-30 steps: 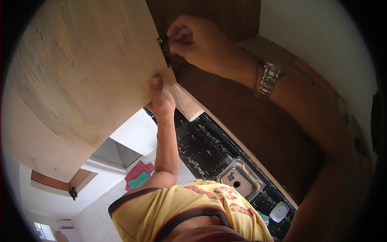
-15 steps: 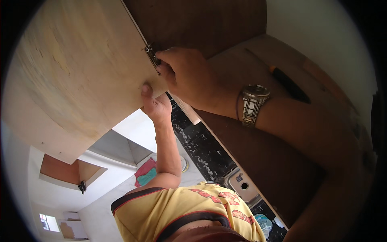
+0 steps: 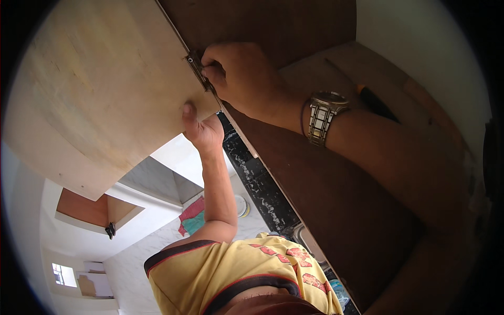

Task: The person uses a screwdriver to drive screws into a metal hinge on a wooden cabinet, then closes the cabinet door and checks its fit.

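Note:
A pale wooden cabinet door (image 3: pixel 105 100) hangs open on the left, swung out from the dark brown cabinet interior. My left hand (image 3: pixel 205 131) grips its lower corner, the thumb flat on the face and the other fingers hidden behind. At the door's edge a metal hinge (image 3: pixel 194 63) joins door and cabinet. My right hand (image 3: pixel 244 76), with a metal watch (image 3: pixel 323 118) on the wrist, reaches across inside the cabinet, thumb and fingers curled and pinching at the hinge. Whether a small part such as a screw sits between the fingertips cannot be made out.
A screwdriver (image 3: pixel 375 102) with a black and orange handle lies inside the cabinet beyond my right forearm. Below are a black marbled counter (image 3: pixel 257 181), a partly hidden sink (image 3: pixel 307 239), a red and green cloth (image 3: pixel 191 218) and a white cabinet (image 3: pixel 94 212).
My right hand has shifted slightly up along the hinge, its fingers still curled there. My left hand keeps its hold on the door. The view has shifted a little, and less of the sink shows.

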Motion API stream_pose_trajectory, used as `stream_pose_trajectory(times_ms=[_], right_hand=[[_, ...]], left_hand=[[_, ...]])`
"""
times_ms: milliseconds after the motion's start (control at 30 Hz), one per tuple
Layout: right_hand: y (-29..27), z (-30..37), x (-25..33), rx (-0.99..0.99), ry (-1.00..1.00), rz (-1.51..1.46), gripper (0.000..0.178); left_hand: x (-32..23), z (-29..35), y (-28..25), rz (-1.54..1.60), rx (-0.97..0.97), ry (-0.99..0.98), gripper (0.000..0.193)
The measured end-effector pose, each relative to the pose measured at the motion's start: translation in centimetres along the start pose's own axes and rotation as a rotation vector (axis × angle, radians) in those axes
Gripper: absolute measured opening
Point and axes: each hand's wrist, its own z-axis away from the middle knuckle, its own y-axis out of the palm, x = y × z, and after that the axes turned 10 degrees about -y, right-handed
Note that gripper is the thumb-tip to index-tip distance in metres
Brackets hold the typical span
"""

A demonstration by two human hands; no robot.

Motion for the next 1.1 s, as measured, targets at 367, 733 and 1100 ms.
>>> stream_pose_trajectory(times_ms=[367,733,1100], right_hand=[[0.5,0.6,-1.8,0.030,-0.017,-0.062,0.011],[0.0,1.0,-2.7,0.128,-0.110,0.053,0.012],[-2.4,1.8,-4.0,0.310,-0.072,0.058,0.019]], left_hand=[[1.2,0.5,-0.9,0.055,0.075,-0.036,0.072],[2.1,0.8,-1.0,0.106,0.127,-0.050,0.066],[4.5,0.8,-2.0,0.133,0.064,-0.010,0.059]])
